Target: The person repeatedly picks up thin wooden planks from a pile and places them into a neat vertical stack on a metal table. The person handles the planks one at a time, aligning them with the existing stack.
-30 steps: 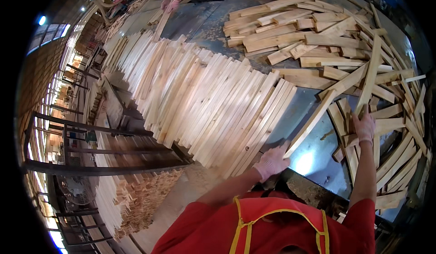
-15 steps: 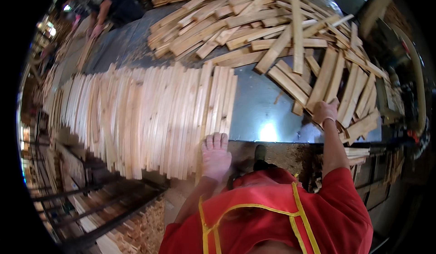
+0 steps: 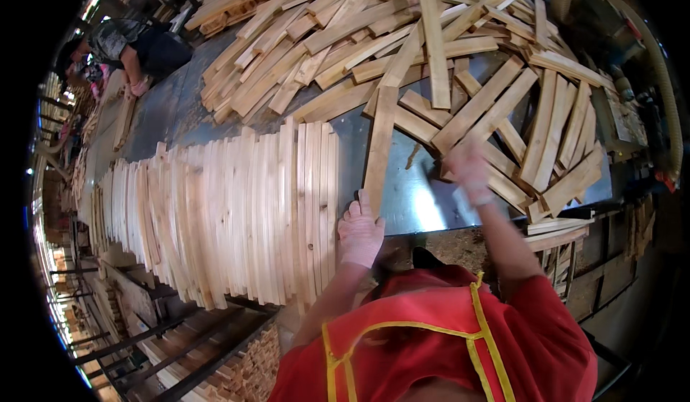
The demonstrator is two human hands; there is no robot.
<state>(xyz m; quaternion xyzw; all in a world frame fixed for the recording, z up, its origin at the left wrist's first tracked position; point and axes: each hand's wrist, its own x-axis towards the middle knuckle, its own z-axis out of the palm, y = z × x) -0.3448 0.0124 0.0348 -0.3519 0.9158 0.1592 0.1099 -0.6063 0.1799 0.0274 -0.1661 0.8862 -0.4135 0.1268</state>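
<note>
My left hand (image 3: 361,234) is at the near end of a wooden slat (image 3: 381,143), its fingers closed on that end. The slat lies lengthwise on the metal tabletop (image 3: 413,179), apart from the row's right end, its far end touching the loose pile. To the left is a long row of pale slats (image 3: 244,208) packed side by side. My right hand (image 3: 468,171) is smeared by motion over the near edge of the loose pile of slats (image 3: 402,50); its fingers cannot be made out. Two slats (image 3: 483,107) lie crosswise just beyond it.
A co-worker (image 3: 129,53) bends over the table at the far left, hands on some wood strips (image 3: 123,122). Below the row stands a dark metal rack (image 3: 144,341) with wood in it. More stacked wood (image 3: 557,233) sits beneath the table at right.
A slat now lies by my left hand, right of the row. My right hand has moved left from the right-hand slats. The left hand has left the row's near edge.
</note>
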